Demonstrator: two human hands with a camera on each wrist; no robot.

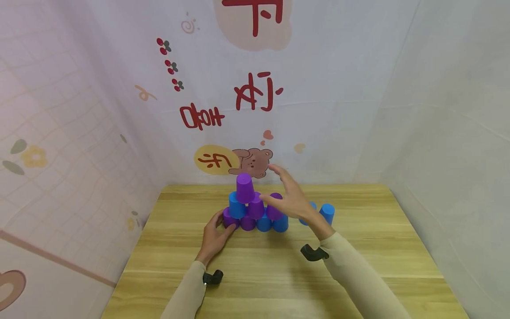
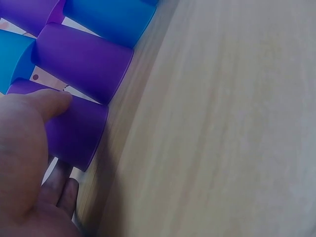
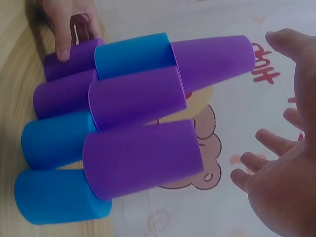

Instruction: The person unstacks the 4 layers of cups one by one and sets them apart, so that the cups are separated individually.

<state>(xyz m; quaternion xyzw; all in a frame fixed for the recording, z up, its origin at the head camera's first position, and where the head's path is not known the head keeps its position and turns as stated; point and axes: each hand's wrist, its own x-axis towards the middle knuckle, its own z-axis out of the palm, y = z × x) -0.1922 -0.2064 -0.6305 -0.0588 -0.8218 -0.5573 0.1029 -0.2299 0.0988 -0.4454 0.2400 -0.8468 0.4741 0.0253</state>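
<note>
The step in hand looks to be the third tier of a cup pyramid: on the worktop (image 1: 255, 274), four upturned cups make the base, three stand on them, and one purple cup (image 1: 245, 188) sits up top at the left, straddling the second tier's blue cup (image 1: 237, 205) and middle purple cup (image 1: 256, 208). The right-hand grip (image 1: 291, 198) is spread beside that upper cup, thumb and fingers well parted, with nothing between them. The left-hand grip (image 1: 214, 238) is low down, thumb and fingers pinching the base's end purple cup (image 2: 74, 126) — probably to steady the row. A pair of blue cups (image 1: 327, 213) stands apart on the worktop to the right, one partly hidden behind the right wrist. The next move, I judge, calls for the right-hand grip to back away without brushing the stack, take one of that pair and lower it bottom-up beside the upper cup, across the two purple cups of the second tier — level and slow, since a nudge could topple the tiers; the other would then suit the peak.
</note>
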